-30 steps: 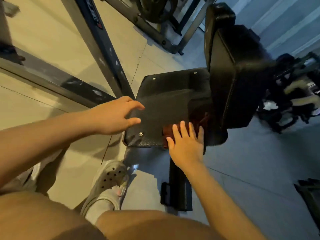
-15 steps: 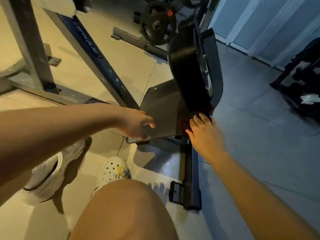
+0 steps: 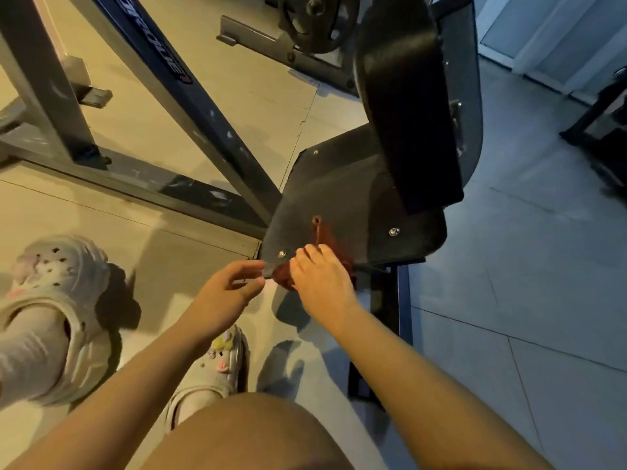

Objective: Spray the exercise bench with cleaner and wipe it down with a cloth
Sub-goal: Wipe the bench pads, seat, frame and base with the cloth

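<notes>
Right hand (image 3: 320, 281) lies on red cloth (image 3: 334, 247), fingers curled over it, at near edge of black bench seat (image 3: 332, 195). Left hand (image 3: 225, 291) just left of the seat's near corner, fingers loosely curled, holding nothing. Backrest (image 3: 403, 106) upright at far side

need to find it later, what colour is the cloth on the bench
Dark red. The cloth shows in the head view, under the right hand at the bench seat's near edge.

A blue-grey steel frame (image 3: 190, 106) slants across the pale tiled floor (image 3: 237, 72) up and left of the fingers. Beyond them hangs a dark weight plate (image 3: 315, 18). Two pale perforated clogs (image 3: 61, 300) stand below and left of them.
</notes>
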{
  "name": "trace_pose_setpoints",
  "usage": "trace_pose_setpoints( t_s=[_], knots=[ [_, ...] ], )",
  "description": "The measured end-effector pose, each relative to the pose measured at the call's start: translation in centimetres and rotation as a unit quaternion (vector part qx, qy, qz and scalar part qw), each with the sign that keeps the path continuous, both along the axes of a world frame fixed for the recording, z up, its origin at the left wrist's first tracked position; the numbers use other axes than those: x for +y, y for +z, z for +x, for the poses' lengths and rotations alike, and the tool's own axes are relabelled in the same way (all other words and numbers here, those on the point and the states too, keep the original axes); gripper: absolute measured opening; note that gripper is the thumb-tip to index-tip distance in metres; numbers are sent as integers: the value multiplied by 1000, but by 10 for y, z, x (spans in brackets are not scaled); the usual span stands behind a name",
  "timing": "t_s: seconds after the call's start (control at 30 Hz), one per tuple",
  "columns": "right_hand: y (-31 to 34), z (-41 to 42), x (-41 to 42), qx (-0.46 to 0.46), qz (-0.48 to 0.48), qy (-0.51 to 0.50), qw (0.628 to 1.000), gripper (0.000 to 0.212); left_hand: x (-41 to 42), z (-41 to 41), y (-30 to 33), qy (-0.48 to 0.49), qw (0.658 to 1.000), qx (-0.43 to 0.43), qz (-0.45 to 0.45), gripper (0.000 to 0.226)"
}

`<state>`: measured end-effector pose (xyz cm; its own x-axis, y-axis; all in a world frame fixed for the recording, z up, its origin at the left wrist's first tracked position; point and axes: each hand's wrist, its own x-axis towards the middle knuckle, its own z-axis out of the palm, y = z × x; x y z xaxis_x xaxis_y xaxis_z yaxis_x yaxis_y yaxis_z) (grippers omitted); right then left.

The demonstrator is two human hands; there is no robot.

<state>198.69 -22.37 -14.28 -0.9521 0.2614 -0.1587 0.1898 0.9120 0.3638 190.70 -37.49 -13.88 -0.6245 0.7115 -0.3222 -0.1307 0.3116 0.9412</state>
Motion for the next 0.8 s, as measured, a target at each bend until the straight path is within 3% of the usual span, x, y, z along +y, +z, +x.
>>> trace_pose_setpoints(
  t_s=[0.1, 0.13, 0.2, 0.3, 0.43, 0.53, 0.67, 0.8],
  knots=[
    [-6, -22, -22, 42, -204, -52, 977, 26, -19, -23, 9, -9, 999, 41, 6, 37],
    [-2, -27, -30, 89, -305, -105, 942, 28, -24, -33, 13, -14, 998, 58, 2, 43],
    [10, -37, -47, 188, -480, -191, 835, 31, -31, -55, 25, -27, 995, 95, 0, 51],
    [36, -46, -59, 277, -630, -236, 686, 26, -29, -80, 56, -70, 984, 162, 13, 54],
    [96, -70, -68, 276, -735, -229, 576, 28, -28, -110, 119, -96, 965, 241, 28, 45],
    [144, -96, -77, 289, -758, -190, 553, 25, -44, -135, 171, -70, 959, 270, 53, 41],
    [198, -130, -91, 312, -762, -126, 553, 17, -76, -169, 226, -79, 965, 225, 104, 38],
    [217, -147, -105, 349, -719, -93, 594, 16, -79, -182, 248, -18, 959, 248, 139, 31]
  ],
)
